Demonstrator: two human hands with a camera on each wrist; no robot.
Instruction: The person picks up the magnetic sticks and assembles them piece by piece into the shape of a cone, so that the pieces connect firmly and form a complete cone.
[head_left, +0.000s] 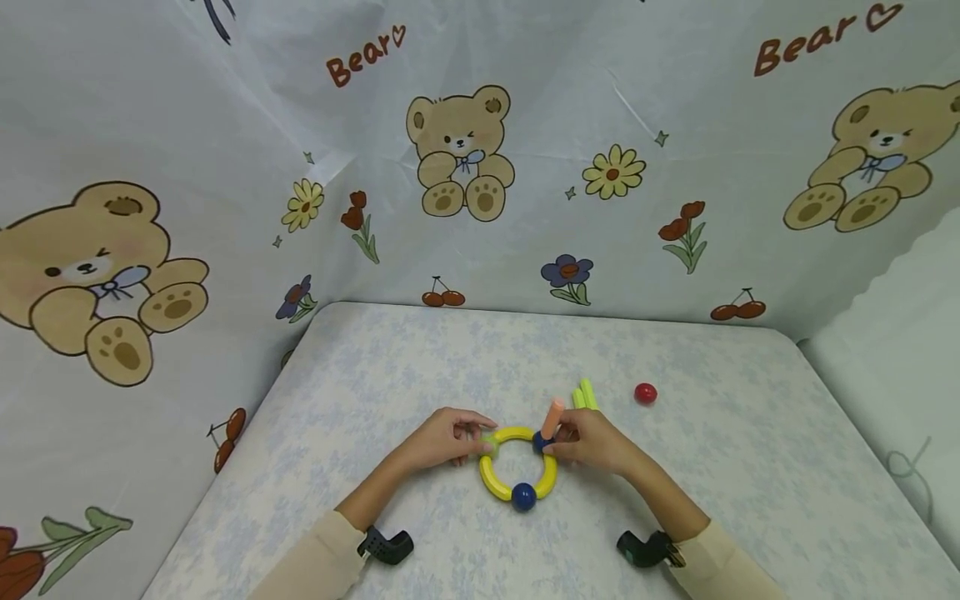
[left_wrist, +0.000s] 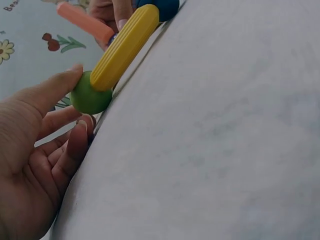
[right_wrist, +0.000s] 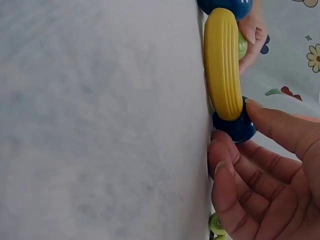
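A ring of yellow curved rods (head_left: 491, 481) joined by balls lies flat on the table. My left hand (head_left: 442, 437) pinches the green ball (left_wrist: 91, 97) on its left side between thumb and fingers. On the far right side, my right hand (head_left: 597, 440) holds a blue ball (right_wrist: 235, 128) between thumb and fingertips. From that ball an orange stick (head_left: 553, 418) stands up, leaning slightly. Another blue ball (head_left: 523, 497) joins two yellow rods at the ring's near side, with neither hand on it.
Light green sticks (head_left: 587, 393) lie just beyond my right hand, partly hidden by it. A red ball (head_left: 646, 393) sits farther right on the patterned tabletop (head_left: 420, 358). Behind the table hangs a bear-print cloth (head_left: 525, 250).
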